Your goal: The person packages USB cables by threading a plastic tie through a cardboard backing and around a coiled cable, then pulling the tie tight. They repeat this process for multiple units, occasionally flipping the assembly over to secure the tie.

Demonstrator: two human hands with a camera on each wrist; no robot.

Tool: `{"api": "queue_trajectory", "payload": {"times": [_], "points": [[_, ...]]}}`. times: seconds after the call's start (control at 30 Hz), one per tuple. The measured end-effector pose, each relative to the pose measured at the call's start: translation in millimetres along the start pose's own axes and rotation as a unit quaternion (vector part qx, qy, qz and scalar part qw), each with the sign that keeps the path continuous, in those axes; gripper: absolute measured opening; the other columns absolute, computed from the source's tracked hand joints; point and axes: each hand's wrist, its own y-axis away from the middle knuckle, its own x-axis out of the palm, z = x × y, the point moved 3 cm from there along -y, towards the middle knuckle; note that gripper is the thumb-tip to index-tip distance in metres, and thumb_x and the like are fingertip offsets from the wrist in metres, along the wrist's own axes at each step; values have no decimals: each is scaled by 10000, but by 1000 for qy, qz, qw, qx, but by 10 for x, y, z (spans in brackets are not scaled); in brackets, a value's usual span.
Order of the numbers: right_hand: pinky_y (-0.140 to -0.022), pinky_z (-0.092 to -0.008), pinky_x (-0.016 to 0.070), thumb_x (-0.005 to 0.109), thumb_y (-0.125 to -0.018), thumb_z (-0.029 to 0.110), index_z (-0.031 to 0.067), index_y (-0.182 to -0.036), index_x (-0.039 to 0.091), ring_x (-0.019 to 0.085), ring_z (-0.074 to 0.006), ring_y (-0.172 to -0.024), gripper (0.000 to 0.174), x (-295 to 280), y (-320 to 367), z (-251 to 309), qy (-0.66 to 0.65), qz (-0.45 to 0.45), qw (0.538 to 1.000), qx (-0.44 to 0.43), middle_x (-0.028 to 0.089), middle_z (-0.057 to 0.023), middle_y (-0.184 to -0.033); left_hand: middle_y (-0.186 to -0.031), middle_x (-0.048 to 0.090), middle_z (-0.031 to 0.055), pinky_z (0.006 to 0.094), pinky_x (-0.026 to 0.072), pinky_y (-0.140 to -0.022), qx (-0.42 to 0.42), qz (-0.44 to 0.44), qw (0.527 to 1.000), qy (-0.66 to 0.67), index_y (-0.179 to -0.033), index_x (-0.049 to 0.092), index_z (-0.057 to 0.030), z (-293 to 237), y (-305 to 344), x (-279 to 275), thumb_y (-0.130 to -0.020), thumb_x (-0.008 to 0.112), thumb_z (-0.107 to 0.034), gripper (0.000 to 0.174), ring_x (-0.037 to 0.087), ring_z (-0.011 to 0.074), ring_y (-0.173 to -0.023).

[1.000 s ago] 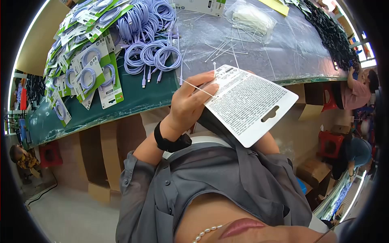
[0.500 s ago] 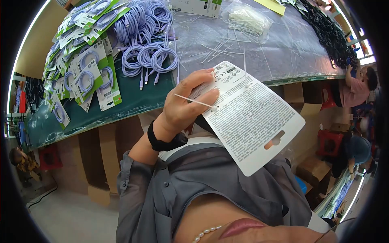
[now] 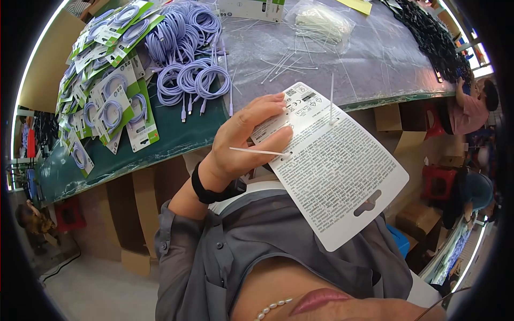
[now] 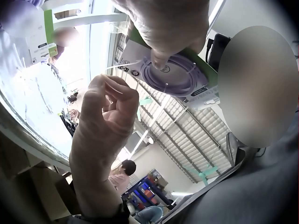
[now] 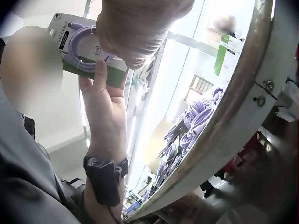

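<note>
In the head view, my left hand [image 3: 241, 134] grips one end of a white packaging card [image 3: 342, 166], its printed back facing up. One zip tie [image 3: 331, 99] stands up from the card's back; another zip tie [image 3: 257, 151] lies across my left thumb. On the card's front, the left wrist view shows a coiled lilac USB-C cable [image 4: 170, 88]. My right hand [image 4: 105, 121], hidden beneath the card in the head view, has its fingers curled close to a tie's end in the left wrist view. I cannot tell whether they hold anything.
Coiled lilac cables [image 3: 187, 37] lie on the table's [image 3: 257, 91] left side, beside a heap of carded cables [image 3: 101, 80]. A bag of zip ties [image 3: 321, 24] and several loose ties [image 3: 281, 67] lie behind. Cardboard boxes [image 3: 420, 214] and other people are around.
The card has come closer to my body and now hides my right forearm. The second tie now stands up from the card's back. My left hand keeps its grip.
</note>
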Motion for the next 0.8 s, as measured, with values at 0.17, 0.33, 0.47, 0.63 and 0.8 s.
{"api": "queue_trajectory", "payload": {"times": [0.17,0.33,0.47,0.63,0.8], "points": [[-833,-297,510,766,-738,179,-16,-1118,502,601,-220,-1016,502,-13,51,-12,39,-2,999,-22,591,-130,-1092,-1055,586,183,451,517,-879,7,22,1000,-10,-914,671,-32,20,6,-1,-660,731,21,267,623,357,-998],[-826,-297,510,766,-735,165,-17,-1106,511,605,-226,-1010,485,-12,106,-32,77,-3,996,-40,595,-131,-1083,-1059,589,188,448,521,-874,14,36,999,-14,-936,657,-30,38,31,-17,-665,712,0,278,623,360,-1000],[-821,-297,510,766,-733,153,-17,-1097,519,608,-231,-1005,472,-37,158,-32,112,-6,992,-54,599,-132,-1076,-1054,596,196,423,532,-857,60,44,996,-51,-967,645,-32,59,58,11,-682,697,16,293,628,347,-991],[-816,-297,510,767,-730,142,-18,-1087,526,611,-235,-999,460,-42,116,131,145,-16,987,-66,602,-133,-1068,-974,652,202,336,548,-736,-52,-45,997,31,-1013,594,18,88,107,80,-773,660,33,250,659,304,-892],[-692,-327,480,618,-754,-100,-16,-920,566,575,-239,-760,194,65,-222,617,172,69,954,-236,595,-126,-813,-966,654,78,234,497,-693,-272,-161,940,130,-1093,538,30,208,329,104,-810,680,25,316,621,104,-817]]}}
